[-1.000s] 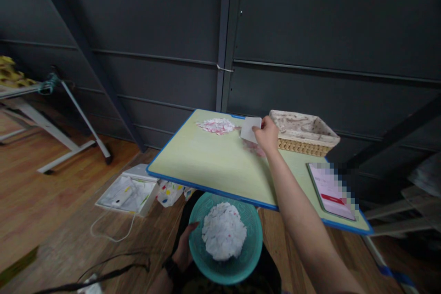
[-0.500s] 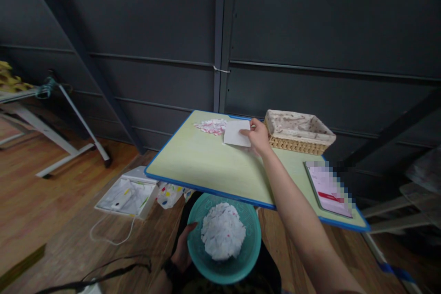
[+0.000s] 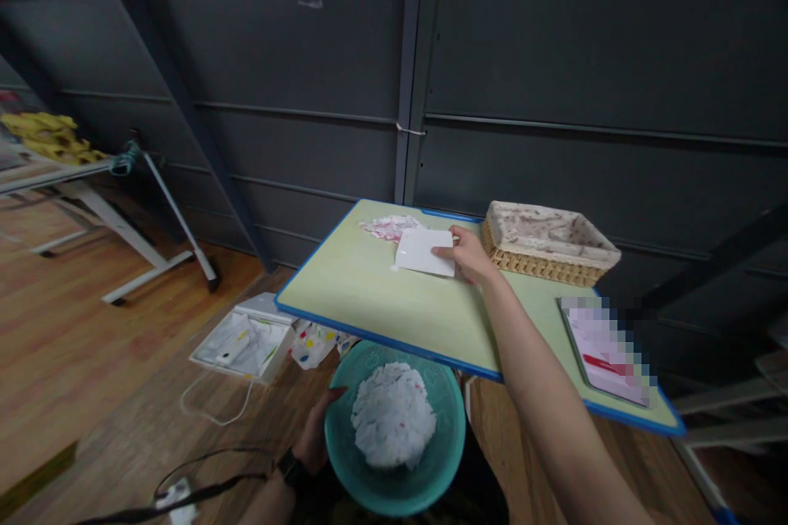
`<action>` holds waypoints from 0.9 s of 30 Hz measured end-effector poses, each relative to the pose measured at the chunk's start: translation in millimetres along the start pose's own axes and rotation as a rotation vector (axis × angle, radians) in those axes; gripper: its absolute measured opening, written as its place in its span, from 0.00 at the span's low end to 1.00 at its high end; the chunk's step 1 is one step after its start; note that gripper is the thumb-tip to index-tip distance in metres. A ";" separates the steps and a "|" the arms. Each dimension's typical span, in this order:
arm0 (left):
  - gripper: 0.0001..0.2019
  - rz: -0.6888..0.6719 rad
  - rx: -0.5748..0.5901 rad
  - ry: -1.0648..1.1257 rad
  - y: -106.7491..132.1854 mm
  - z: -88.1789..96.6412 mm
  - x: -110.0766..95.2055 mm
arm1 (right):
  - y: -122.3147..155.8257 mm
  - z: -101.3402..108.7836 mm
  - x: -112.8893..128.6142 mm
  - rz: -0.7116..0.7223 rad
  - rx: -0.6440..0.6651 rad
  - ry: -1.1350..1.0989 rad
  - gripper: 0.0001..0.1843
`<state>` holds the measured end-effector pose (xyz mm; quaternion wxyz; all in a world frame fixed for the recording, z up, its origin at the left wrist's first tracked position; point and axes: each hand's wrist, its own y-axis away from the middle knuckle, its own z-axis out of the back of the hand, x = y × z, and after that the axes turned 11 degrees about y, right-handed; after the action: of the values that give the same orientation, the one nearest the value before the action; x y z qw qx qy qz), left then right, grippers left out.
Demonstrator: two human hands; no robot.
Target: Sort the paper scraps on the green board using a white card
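Observation:
My right hand (image 3: pixel 471 256) reaches across the green table (image 3: pixel 369 295) and grips a flat white card (image 3: pixel 424 252) that lies low on the tabletop. Just beyond the card sits a small heap of pink and white paper scraps (image 3: pixel 391 226). My left hand (image 3: pixel 315 435) holds the rim of a teal bowl (image 3: pixel 443 447) below the table's near edge. The bowl carries a mound of white paper scraps (image 3: pixel 392 415).
A wicker basket (image 3: pixel 547 243) stands at the table's back right. A blurred-out tablet (image 3: pixel 607 349) lies near the right edge. On the wooden floor to the left are a white open box (image 3: pixel 243 336) with a cable and a white metal stand (image 3: pixel 141 221).
My right hand has swung the card from upright to nearly flat and slid it left toward the scrap heap. The bowl stays held under the table edge.

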<state>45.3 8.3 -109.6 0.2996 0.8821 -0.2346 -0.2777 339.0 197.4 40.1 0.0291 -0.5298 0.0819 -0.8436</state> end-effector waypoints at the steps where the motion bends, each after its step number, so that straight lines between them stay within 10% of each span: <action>1: 0.07 -0.014 0.001 -0.006 3.3 -1.6 -5.2 | 1.0 0.2 1.0 -0.003 0.039 0.024 0.18; 13: 0.16 -0.202 -0.044 -0.115 26.3 -27.1 -42.8 | 6.6 -11.2 2.2 0.030 0.296 0.091 0.18; 27: 0.06 -0.209 -0.002 -0.136 43.6 -42.8 -58.8 | 27.7 -24.7 24.4 0.031 0.974 0.067 0.17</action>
<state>18.3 28.5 -31.8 0.2534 0.8805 -0.1610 -0.3668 305.1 169.4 46.6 0.2833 -0.4258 -0.3136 -0.8001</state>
